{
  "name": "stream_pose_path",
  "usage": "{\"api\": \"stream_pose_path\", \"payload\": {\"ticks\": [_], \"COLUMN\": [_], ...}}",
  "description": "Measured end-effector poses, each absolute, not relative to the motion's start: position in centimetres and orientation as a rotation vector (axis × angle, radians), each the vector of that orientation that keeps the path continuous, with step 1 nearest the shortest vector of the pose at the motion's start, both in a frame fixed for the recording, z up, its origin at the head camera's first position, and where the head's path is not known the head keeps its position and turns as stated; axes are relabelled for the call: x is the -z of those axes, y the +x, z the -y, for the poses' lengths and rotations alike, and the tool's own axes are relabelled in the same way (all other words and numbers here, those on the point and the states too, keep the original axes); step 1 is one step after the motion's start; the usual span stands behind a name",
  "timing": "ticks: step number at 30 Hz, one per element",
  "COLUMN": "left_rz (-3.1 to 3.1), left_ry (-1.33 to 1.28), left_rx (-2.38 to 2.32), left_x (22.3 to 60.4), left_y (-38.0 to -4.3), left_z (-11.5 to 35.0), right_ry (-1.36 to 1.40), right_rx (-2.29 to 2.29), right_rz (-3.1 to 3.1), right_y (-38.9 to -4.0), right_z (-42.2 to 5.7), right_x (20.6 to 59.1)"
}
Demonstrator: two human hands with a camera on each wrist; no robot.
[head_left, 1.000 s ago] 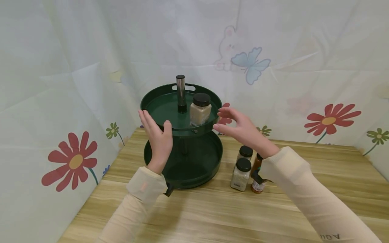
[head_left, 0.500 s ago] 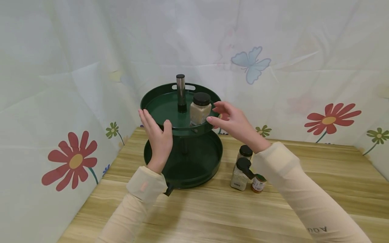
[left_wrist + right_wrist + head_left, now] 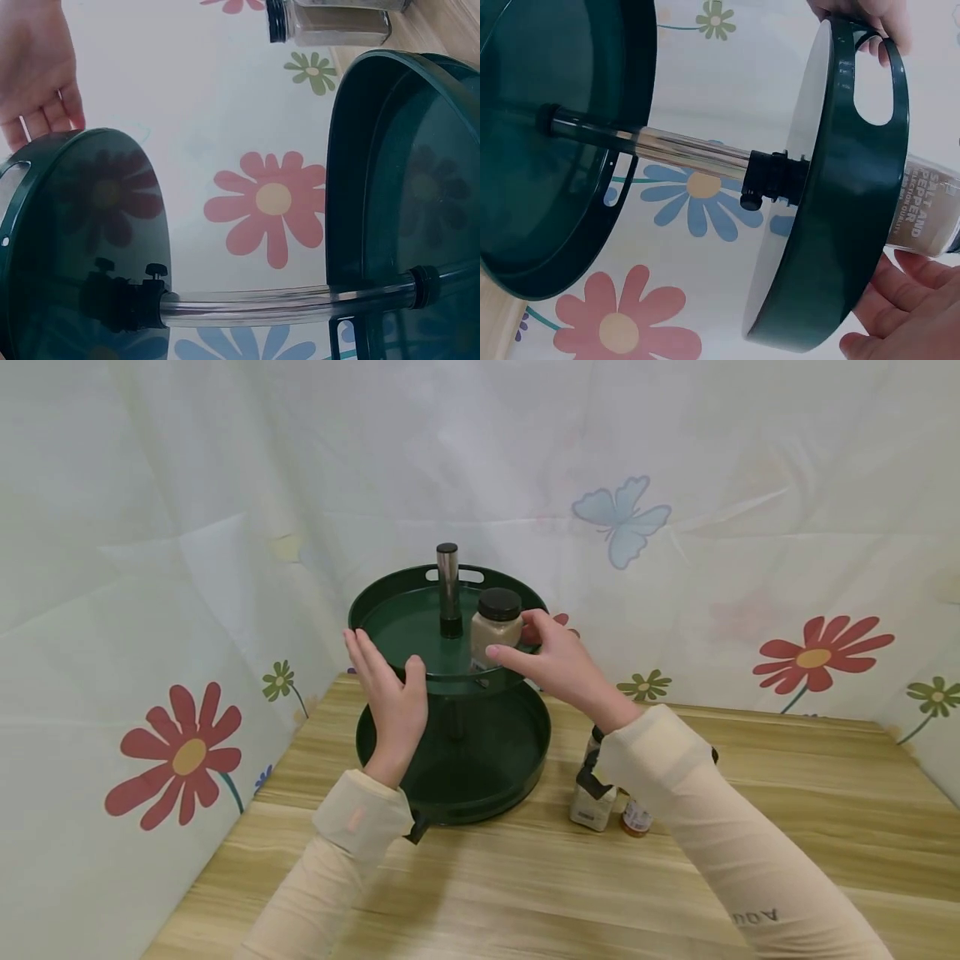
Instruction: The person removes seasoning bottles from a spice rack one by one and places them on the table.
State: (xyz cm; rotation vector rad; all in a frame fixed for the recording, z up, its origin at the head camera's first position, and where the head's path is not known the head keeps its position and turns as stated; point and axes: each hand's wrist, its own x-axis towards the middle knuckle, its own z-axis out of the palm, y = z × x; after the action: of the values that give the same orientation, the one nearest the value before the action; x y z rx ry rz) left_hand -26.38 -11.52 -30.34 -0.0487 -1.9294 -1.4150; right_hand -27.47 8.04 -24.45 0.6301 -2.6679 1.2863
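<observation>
A two-tier green round tray stand (image 3: pixel 450 810) with a metal centre post (image 3: pixel 447 585) stands on the table. On its upper tray is a clear jar (image 3: pixel 491 639) of pale seasoning with a black lid; its label reads "SALT AND PEPPER" in the right wrist view. My left hand (image 3: pixel 393 710) rests with straight fingers against the upper tray's left side. My right hand (image 3: pixel 558 660) is around the jar's right side, thumb in front, other fingers partly behind it. In the right wrist view, the right fingers (image 3: pixel 904 289) lie close beside the jar; firm contact cannot be made out.
On the wooden table (image 3: pixel 510 893), right of the stand, a black-lidded jar (image 3: pixel 592 807) and a small bottle with a white label (image 3: pixel 636 818) show below my right sleeve, which hides more behind them. A flower-printed sheet (image 3: pixel 225 527) hangs around the back.
My right hand has moved left over the upper tray's rim, from beside the tray to the jar. My left hand and the jar keep their places.
</observation>
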Motion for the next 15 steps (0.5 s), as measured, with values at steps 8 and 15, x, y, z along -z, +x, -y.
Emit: {"api": "stream_pose_path", "payload": {"ticks": [8, 15], "left_rz": [1.929, 1.929], "left_ry": [-0.052, -0.049], "left_rx": [1.404, 1.396], "left_x": [30.5, 30.5], "left_y": [-26.5, -26.6], "left_z": [11.5, 11.5], "right_ry": [0.605, 0.607], "right_rx": [-1.313, -1.265], "right_rz": [2.616, 2.58], "right_y": [-28.1, -28.5], "right_z": [-7.5, -7.0], "right_x": [25.0, 25.5]}}
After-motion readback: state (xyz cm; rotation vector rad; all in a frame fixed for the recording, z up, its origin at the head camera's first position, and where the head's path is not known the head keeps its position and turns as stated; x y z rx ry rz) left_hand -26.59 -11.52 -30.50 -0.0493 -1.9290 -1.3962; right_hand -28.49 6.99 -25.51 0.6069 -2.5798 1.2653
